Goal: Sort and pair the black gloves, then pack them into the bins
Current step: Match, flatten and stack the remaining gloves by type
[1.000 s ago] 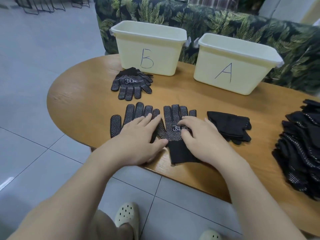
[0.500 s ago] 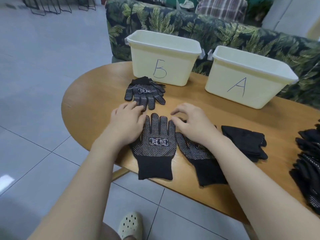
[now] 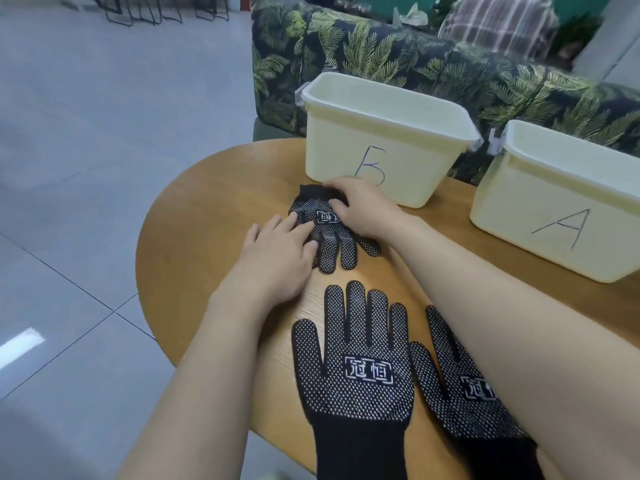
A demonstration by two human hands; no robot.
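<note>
Hands moved off the two flat gloves [image 3: 353,372] — left hand [image 3: 277,258] flat on, right hand [image 3: 360,209] pinching the paired gloves [image 3: 332,237] by bin B [image 3: 384,147], probably packing next.

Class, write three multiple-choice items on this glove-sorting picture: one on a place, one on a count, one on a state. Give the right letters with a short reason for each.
1. Where does the glove pair under both hands lie?
A. Inside bin A
B. On the table in front of bin B
C. On the floor

2. How many cream bins stand on the table?
A. One
B. Two
C. Four

3. How do the two near gloves lie?
A. Flat, side by side, dotted side up
B. Rolled into a ball
C. Hanging over a bin rim

Answers:
1 B: the left hand and right hand rest on the pair just before bin B.
2 B: only bin B and bin A show.
3 A: the left near glove and the right near glove lie flat, white dots showing.
</note>
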